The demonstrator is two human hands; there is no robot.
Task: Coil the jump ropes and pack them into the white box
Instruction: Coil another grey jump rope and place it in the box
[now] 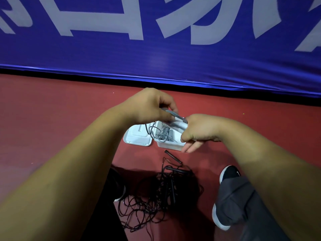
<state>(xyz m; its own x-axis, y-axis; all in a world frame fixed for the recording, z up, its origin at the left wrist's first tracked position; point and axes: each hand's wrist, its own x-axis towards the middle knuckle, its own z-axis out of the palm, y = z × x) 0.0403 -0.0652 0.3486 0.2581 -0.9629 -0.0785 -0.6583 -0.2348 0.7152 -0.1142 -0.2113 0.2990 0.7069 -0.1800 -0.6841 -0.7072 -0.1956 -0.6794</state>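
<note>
**Ann:** Which step is being done here?

**Ben:** A grey jump rope [174, 117] is being coiled. It is held just above the white box [171, 146]. The box is set on the red floor [52, 127], and its lid [137, 138] is laid open at its left side.

**Ann:** How is the rope held?

**Ben:** One end is gripped by the left hand [149, 105], with the fingers curled round it. The other end is wrapped in the right hand [196, 131], but two low fingers are stuck out loose. The two hands are held very close together.

**Ann:** Is anything packed in the box?

**Ben:** Yes, some grey rope is seen inside, and a bit of cord is hung over the edge. It cannot be told if that cord is part of the rope being held.

**Ann:** What is needed next?

**Ben:** It is guessed that the bundle must be kept tight and put down into the box, so no loops are let out. After that, the black ropes [161, 193] must be sorted. They are piled in a big tangle on the floor by the shoes [229, 173], so a lot of the job is not yet done.
</note>
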